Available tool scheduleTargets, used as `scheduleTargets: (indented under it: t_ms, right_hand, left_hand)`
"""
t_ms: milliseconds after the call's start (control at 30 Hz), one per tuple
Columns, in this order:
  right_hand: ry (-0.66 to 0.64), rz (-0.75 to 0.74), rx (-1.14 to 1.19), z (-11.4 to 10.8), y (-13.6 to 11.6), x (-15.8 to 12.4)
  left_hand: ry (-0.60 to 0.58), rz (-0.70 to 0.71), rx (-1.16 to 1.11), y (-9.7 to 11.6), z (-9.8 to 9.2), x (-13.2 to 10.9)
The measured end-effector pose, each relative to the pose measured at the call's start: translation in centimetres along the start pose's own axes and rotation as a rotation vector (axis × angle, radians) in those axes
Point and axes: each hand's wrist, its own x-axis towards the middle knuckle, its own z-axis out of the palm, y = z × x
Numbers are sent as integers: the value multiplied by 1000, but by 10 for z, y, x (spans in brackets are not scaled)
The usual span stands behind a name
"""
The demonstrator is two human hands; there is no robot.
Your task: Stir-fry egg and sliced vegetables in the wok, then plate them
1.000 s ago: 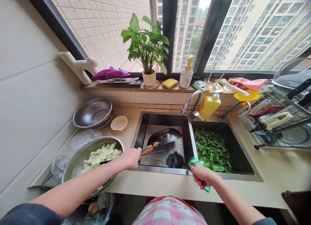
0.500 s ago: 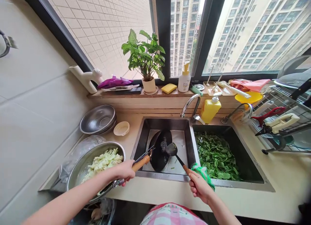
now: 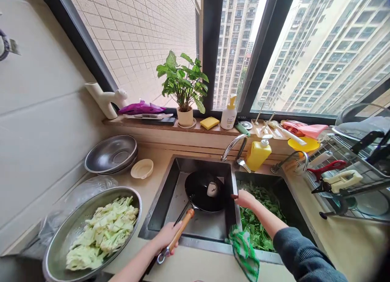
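The black wok [image 3: 198,198] sits level in the left sink basin. My left hand [image 3: 169,237] is closed around its wooden handle [image 3: 183,227], and dark thin sticks run alongside under the same hand. My right hand [image 3: 244,198] is over the divider between the basins, closed on the wooden grip of a ladle [image 3: 234,196]. Most of the ladle is hard to make out against the wok; a pale, shiny round patch shows inside the wok. Below that hand, a green and white cloth [image 3: 243,249] hangs over the sink's front edge.
Leafy greens [image 3: 256,225] fill the right basin [image 3: 304,221]. A steel bowl of cut cauliflower [image 3: 105,229] stands at left, with stacked bowls [image 3: 111,154] behind. The faucet [image 3: 231,146] arches over the sink near a yellow soap bottle [image 3: 258,155]. A dish rack [image 3: 359,164] stands right.
The wok has gone from tilted up to lying level in the basin. My left hand has moved lower, and my right hand has moved forward with the ladle. The cloth now hangs more in view.
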Motion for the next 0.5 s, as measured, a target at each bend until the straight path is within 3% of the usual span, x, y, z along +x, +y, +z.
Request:
scheduleTargets:
  t_ms: [100,200,267,367,500]
  right_hand:
    - [160,-72,-255,-33,-3,21]
    - [227,-117,-404,-63,-6,43]
    - [186,-113,-461,-80,-6,59]
    - [64,-118,-502,-99,-8,79]
    - [1,-148,-501,-115,-16,91]
  left_hand:
    - [117,131,265,3,-5,3]
    - [189,126,275,13,-11,8]
    - [217,99,212,28,-11,17]
    - [145,58,29,67,-7,42]
    - [-40,32,-296,142,0,90]
